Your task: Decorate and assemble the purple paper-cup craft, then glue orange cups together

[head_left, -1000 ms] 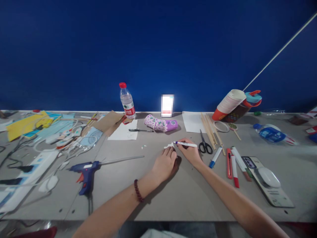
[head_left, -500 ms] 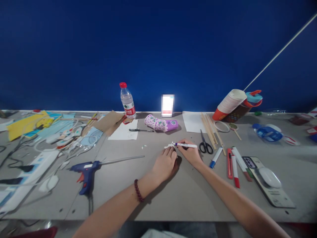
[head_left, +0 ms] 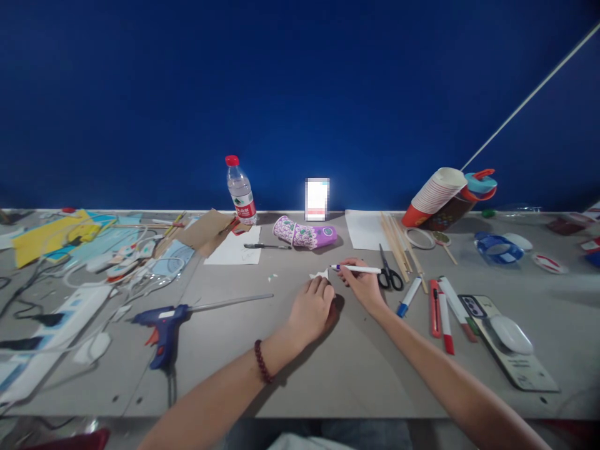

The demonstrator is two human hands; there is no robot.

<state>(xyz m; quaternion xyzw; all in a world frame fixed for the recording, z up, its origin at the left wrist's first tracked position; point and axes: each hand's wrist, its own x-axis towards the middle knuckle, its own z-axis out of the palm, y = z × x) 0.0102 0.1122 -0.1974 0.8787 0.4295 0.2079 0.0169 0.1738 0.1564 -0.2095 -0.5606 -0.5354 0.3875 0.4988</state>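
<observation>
My left hand (head_left: 313, 307) rests on the table with its fingers bent and together, holding down a small white paper cutout (head_left: 319, 274). Only the cutout's pointed far edge shows; the fingers cover the rest. In my right hand (head_left: 365, 286) a white marker (head_left: 359, 269) with a purple tip is gripped between thumb and fingers. Its tip points left, a little apart from the paper. Behind both hands lies a purple and white paper-cup piece (head_left: 307, 234) with drawn scales and an eye. Black scissors (head_left: 390, 276) lie just beyond the marker's rear end.
A blue glue gun (head_left: 164, 328) with a long stick lies left. Behind stand a water bottle (head_left: 242, 197) and a bright screen (head_left: 317, 200). Wooden sticks (head_left: 397, 244), a blue marker (head_left: 409, 297), a red cutter (head_left: 435, 309), a phone (head_left: 509, 350) and stacked cups (head_left: 435, 195) are right.
My right hand has drawn the marker slightly to the right and up, so its tip has left the paper cutout. The left hand has stayed in place.
</observation>
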